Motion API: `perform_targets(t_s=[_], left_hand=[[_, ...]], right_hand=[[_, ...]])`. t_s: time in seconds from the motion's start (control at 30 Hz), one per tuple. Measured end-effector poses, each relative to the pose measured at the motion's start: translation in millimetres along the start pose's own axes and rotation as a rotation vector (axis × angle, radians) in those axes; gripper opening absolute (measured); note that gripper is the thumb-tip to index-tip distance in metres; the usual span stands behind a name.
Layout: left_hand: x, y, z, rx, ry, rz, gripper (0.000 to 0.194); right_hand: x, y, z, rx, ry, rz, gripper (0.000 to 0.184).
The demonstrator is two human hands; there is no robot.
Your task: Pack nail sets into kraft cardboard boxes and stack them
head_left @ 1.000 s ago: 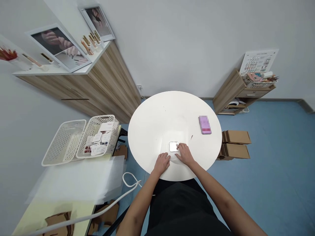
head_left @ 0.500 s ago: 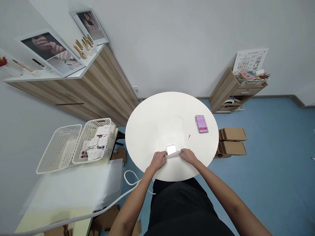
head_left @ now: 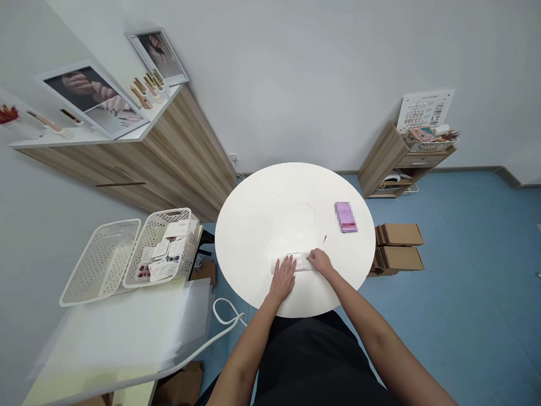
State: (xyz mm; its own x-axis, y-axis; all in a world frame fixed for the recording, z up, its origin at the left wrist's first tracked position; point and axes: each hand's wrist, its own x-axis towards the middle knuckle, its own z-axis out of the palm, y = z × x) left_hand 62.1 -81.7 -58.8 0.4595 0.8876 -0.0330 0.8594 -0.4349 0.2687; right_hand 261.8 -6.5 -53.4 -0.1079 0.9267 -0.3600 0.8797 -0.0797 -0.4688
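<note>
Near the front edge of the round white table (head_left: 253, 225) lies a strip of thin, translucent white wrapping sheet (head_left: 309, 264). A small flat rectangular item (head_left: 297, 259) shows faintly beneath it; its kind cannot be made out. My left hand (head_left: 283, 277) lies flat over the left part of the sheet, fingers spread and pressing down. At the strip's right end, my right hand (head_left: 320, 261) has its fingertips pinched on the sheet. A pixelated purple object (head_left: 346, 217) rests on the table's right side, apart from both hands.
Left of the table, two white baskets (head_left: 169, 217) stand on a side table with clear sheets (head_left: 139, 316); one holds cards and packets. A white cable (head_left: 203, 345) loops beside my left arm. Cardboard boxes (head_left: 399, 234) are stacked to the right. Wooden cabinets (head_left: 190, 141) line the wall.
The sheet, earlier held up at its near edge by both hands, now lies flat over the small item. My left hand has moved right and flattened onto it; my right hand shifted slightly left.
</note>
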Motion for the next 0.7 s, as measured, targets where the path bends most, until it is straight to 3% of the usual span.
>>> perform_targets(t_s=[0.07, 0.2, 0.27, 0.43, 0.6, 0.7], left_hand=[[2, -4, 3.1, 0.003, -0.009, -0.007, 0.065], [14, -14, -1.4, -0.013, -0.060, 0.008, 0.065], [21, -17, -5.5, -0.015, -0.075, 0.025, 0.064], [31, -20, -14.7, -0.027, -0.067, 0.058, 0.055], [29, -14, -23.7, -0.079, -0.063, 0.074, 0.046], [23, -14, -30.6, -0.226, -0.081, 0.053, 0.038]], right_hand=[[-3, -1, 1, -0.036, 0.044, -0.017, 0.008], [-19, -10, 1, -0.167, 0.267, -0.168, 0.035], [-28, -15, 1, -0.220, 0.308, -0.304, 0.042], [-40, -19, 6, -0.237, 0.168, -0.595, 0.040], [-37, -16, 5, -0.240, 0.085, -0.578, 0.032], [-36, -16, -3, -0.247, -0.025, -0.501, 0.023]])
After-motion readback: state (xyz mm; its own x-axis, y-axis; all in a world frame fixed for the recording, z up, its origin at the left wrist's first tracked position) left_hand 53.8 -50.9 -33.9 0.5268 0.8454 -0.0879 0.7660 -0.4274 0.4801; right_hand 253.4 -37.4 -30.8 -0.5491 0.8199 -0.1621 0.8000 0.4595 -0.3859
